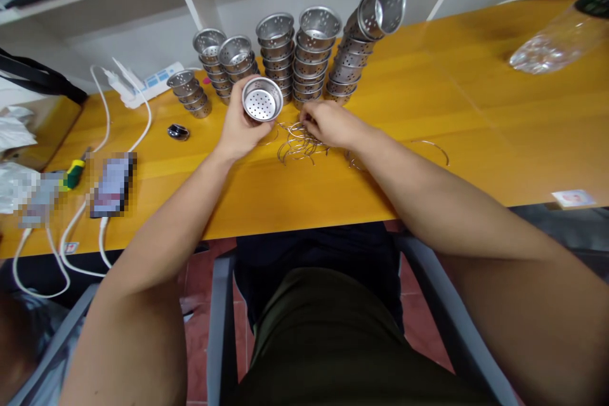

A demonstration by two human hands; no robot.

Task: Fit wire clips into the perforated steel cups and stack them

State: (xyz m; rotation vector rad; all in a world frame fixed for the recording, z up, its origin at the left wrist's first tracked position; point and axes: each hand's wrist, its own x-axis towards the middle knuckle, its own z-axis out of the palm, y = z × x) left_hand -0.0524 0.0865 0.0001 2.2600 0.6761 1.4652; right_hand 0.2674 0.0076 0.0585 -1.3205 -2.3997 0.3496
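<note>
My left hand (236,127) is closed around a small perforated metal cup (262,99), its open mouth tilted towards me. My right hand (327,123) rests with fingers pinched on a pile of thin wire rings (297,144) lying on the yellow table (428,127). Whether a ring is between the fingertips I cannot make out. Behind both hands stand several stacks of the same metal cups (311,54); the right-most stack (354,51) leans, its top cup tipped sideways.
A white power strip (152,84) and cables lie at the back left, with a small dark object (178,132), a screwdriver (73,172) and a blurred phone (111,185). A loose wire ring (435,147) and a clear plastic bag (547,47) are to the right.
</note>
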